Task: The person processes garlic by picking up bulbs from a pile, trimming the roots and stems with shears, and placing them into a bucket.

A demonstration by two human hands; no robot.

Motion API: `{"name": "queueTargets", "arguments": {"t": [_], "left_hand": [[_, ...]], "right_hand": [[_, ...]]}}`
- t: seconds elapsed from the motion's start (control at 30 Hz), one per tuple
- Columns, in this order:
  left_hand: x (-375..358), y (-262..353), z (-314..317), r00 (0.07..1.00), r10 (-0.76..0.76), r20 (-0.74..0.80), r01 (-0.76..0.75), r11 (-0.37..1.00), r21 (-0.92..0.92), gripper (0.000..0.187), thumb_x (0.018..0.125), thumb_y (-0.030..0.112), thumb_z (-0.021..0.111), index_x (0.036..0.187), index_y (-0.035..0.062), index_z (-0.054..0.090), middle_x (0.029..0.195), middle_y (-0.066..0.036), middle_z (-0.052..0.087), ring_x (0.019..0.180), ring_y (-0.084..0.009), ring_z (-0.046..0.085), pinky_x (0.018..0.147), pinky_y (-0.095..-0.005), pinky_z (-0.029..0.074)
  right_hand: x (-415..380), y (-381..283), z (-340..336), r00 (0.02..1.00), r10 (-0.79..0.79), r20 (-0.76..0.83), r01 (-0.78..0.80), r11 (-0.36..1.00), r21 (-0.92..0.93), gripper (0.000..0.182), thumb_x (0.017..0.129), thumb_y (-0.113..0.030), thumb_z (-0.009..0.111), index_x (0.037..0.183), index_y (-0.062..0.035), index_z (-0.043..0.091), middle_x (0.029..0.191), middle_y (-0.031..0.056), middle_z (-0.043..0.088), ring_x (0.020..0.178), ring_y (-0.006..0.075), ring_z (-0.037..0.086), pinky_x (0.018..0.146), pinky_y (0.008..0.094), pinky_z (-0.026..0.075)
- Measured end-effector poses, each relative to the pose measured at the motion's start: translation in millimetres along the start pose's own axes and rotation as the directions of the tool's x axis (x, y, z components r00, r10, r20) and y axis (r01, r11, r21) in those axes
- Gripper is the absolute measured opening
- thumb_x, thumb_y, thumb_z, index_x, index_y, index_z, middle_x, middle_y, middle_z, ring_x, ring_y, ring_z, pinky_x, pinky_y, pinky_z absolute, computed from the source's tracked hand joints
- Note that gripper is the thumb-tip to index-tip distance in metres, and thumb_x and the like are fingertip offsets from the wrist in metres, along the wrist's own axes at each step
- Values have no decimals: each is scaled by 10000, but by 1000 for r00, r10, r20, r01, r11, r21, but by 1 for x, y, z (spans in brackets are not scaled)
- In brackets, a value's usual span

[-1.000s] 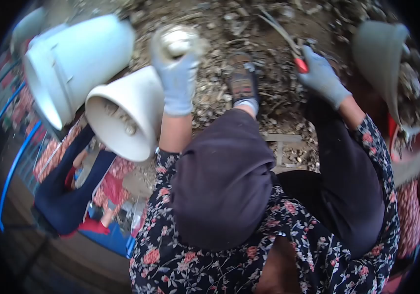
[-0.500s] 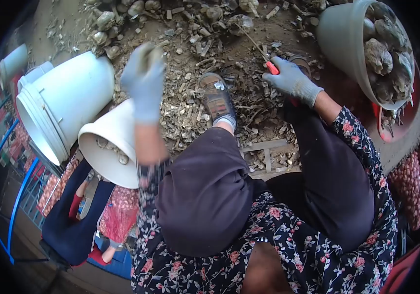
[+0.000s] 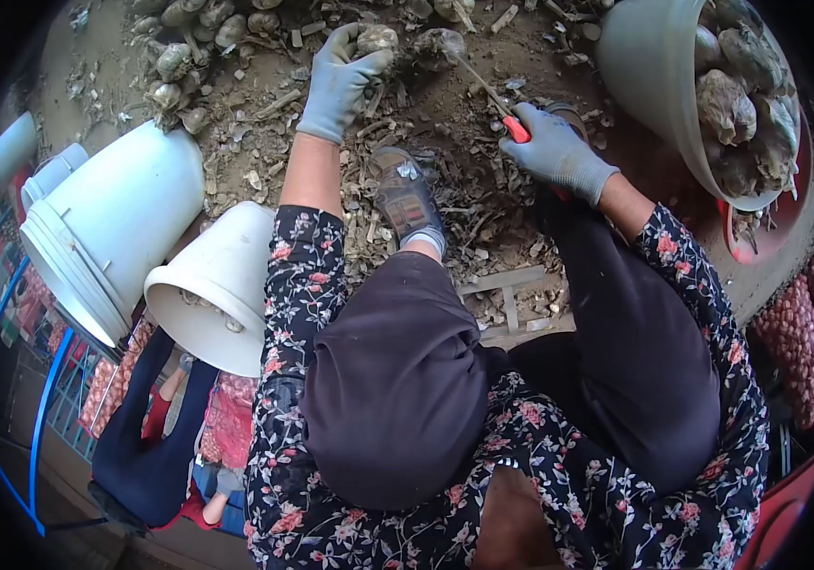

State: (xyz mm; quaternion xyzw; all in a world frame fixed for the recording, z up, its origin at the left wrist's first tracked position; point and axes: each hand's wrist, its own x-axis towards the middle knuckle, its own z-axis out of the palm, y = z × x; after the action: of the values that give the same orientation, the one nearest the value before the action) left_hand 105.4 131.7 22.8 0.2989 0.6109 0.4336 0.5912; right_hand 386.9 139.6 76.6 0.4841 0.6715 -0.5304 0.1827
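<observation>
My left hand, in a grey glove, grips a garlic bulb between thumb and fingers above the littered ground. Closed around the red handle of a thin-bladed tool is my right hand, also gloved. The tool's blade points up and left, its tip near another dirty bulb just right of the held one. More bulbs lie heaped at the upper left.
A white bucket with a few pieces inside lies tilted left of my legs, beside stacked white buckets. A bucket of garlic leans at the upper right. Another person's legs show at lower left, near net sacks at far right.
My left hand has moved up and right, from a blur near the buckets to the bulb it now grips. My right hand keeps the tool and has shifted slightly left.
</observation>
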Motion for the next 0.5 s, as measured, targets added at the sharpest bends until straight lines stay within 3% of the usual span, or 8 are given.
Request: {"name": "queueTargets", "arguments": {"t": [0.13,0.2,0.33,0.5], "left_hand": [[-17,11,5,995,99,25,-98,995,-26,515,775,34,705,1241,-23,493,1035,-59,632,875,-111,615,759,-232,502],[-26,19,8,987,157,40,-161,978,134,524,761,31,714,1238,-33,508,1037,-65,635,874,-108,614,762,-231,498],[-40,29,16,983,177,39,-181,960,213,571,726,19,743,1245,-55,515,1021,-72,643,840,-87,605,699,-204,495],[-48,44,18,989,123,87,-142,953,267,550,726,6,742,1225,-65,523,994,-72,649,802,-87,608,662,-195,495]], "right_hand": [[-3,-14,-2,997,-33,-76,27,996,-83,370,822,-287,584,1054,-19,477,1014,248,601,988,394,585,833,453,457],[-4,-20,-5,950,-179,-255,98,948,-301,363,806,-253,602,1076,-47,471,1029,216,597,988,367,595,842,446,467],[-5,-35,-13,918,-260,-300,80,861,-503,372,796,-243,631,1081,-66,471,1005,176,599,966,331,612,820,437,480],[-3,-44,-18,931,-262,-255,78,824,-561,387,797,-243,638,1085,-55,461,982,194,612,920,336,626,803,443,492]]}}
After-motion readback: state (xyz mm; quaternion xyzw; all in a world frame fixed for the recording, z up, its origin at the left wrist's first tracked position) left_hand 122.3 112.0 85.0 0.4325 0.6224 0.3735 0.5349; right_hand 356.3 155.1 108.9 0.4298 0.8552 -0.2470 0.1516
